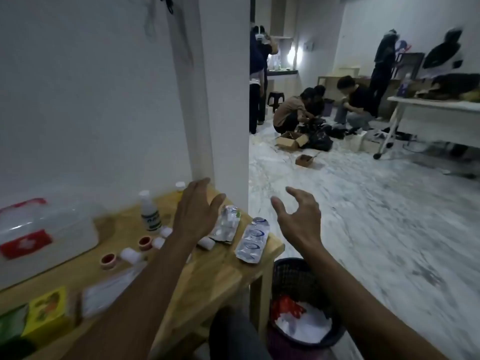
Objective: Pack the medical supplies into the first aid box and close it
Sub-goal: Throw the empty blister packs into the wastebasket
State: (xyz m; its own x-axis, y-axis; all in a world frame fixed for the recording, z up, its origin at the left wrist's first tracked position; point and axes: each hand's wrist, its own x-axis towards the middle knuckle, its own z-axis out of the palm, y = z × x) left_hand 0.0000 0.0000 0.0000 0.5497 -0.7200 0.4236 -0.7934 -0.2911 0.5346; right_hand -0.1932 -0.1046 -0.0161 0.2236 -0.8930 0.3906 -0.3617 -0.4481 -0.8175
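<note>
Both hands empty, fingers spread. Left hand (197,211) hovered palm-down over table (213,268), blister packs (252,240) just right of it. Right hand (298,216) off table edge. First aid box (44,229) far left, seemingly closed.

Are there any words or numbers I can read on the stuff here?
No words can be read.
First aid box: white mark on its red label, blurred.
White bottle: dark print, too blurred.
Blister pack: blue swirls, no letters.
Yellow box: a picture only, blurred.
</note>
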